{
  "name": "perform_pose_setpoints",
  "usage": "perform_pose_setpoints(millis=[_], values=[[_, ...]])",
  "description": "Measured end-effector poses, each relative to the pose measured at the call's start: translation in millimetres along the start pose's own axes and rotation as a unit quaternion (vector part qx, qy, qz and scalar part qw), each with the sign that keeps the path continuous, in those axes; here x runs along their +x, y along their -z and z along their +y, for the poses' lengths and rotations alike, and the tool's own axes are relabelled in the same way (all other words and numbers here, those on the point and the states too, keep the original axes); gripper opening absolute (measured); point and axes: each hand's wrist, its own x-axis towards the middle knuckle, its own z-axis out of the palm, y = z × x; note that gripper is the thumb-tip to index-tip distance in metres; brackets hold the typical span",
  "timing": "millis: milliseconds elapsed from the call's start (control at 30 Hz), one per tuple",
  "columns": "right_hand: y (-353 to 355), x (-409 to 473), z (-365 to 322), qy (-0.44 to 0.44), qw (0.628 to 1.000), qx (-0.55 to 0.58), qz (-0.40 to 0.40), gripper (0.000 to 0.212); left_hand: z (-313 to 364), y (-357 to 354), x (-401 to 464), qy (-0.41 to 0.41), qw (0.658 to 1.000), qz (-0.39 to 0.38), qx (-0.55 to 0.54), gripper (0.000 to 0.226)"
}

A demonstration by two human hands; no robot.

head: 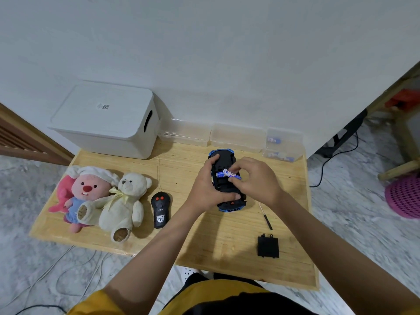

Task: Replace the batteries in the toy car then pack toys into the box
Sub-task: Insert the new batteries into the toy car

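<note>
Nearest, battery cover [268,246] lies off; left hand [208,187] grips upturned car [229,202], right hand [256,180] pinches battery [223,173] at it; packing remains.

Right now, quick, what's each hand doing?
Left hand: grips the upturned toy car.
Right hand: fingers pinch a blue battery at the car's open compartment.

On the wooden table [204,242], the left hand [205,187] grips the upturned toy car [227,192] while the right hand [254,178] pinches a blue battery [223,173] at its open compartment.
</note>
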Motion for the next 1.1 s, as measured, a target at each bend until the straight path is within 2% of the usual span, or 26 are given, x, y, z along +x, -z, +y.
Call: perform_pose_setpoints(millis=[67,133,300,467,567,700,900,1100], values=[[2.8,3.0,-1.8,0.013,0.999,-0.029,-0.041,0.028,0.6,-0.5,-0.5,0.005,1.000,-0.002,-0.004,0.112],[3.1,4.6,-3.1,0.028,0.997,-0.030,-0.059,0.030,1.9,-0.5,-1.5,0.006,1.000,-0.007,-0.012,0.112],[-1.4,2.9,-5.8,0.053,0.997,0.033,-0.045,0.024,6.4,1.9,-3.6,0.014,0.999,-0.014,-0.028,0.110],[-5.1,3.2,-8.8,0.056,0.995,0.079,-0.035,0.030,8.8,5.0,-4.3,0.010,0.999,-0.015,-0.031,0.108],[-6.6,3.7,-7.2,0.049,0.994,0.089,-0.030,0.024,8.5,6.2,-2.7,0.012,0.999,-0.016,-0.029,0.108],[-1.5,5.4,-11.2,0.043,0.998,0.030,-0.044,0.022,8.5,8.5,-2.5,0.016,0.999,-0.029,-0.024,0.107],[2.4,11.1,-12.7,0.080,0.988,-0.078,-0.106,0.023,7.0,11.4,-4.7,0.017,0.997,-0.069,-0.043,0.096],[1.6,14.4,-13.4,0.076,0.981,-0.104,-0.146,0.018,6.3,18.1,-6.5,0.024,0.996,-0.076,-0.045,0.086]])
